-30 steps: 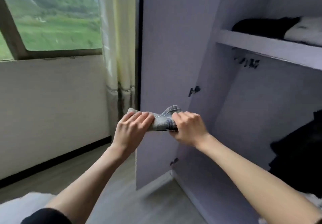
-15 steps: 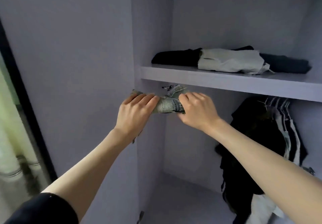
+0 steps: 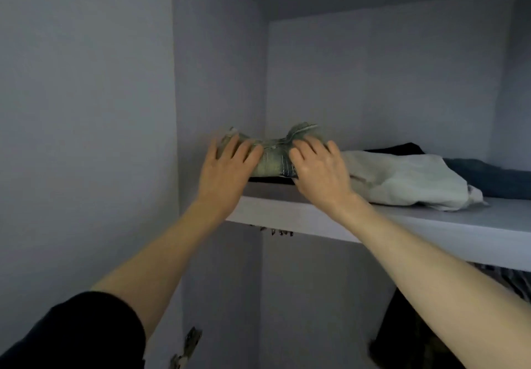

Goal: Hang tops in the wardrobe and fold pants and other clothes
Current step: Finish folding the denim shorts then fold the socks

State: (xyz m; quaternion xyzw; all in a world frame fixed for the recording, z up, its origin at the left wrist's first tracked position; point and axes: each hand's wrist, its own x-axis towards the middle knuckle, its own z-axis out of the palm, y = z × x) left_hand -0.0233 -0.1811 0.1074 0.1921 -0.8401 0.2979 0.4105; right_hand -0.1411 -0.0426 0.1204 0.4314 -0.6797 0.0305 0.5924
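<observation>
Up against the wardrobe's left wall, both hands (image 3: pixel 275 164) on folded jeans (image 3: pixel 273 159).

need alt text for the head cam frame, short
Both hands, left hand and right hand, press a folded faded denim garment onto a dark folded item at the left end of a pale lilac wardrobe shelf. A crumpled cream cloth and a dark blue folded garment lie to its right.
</observation>
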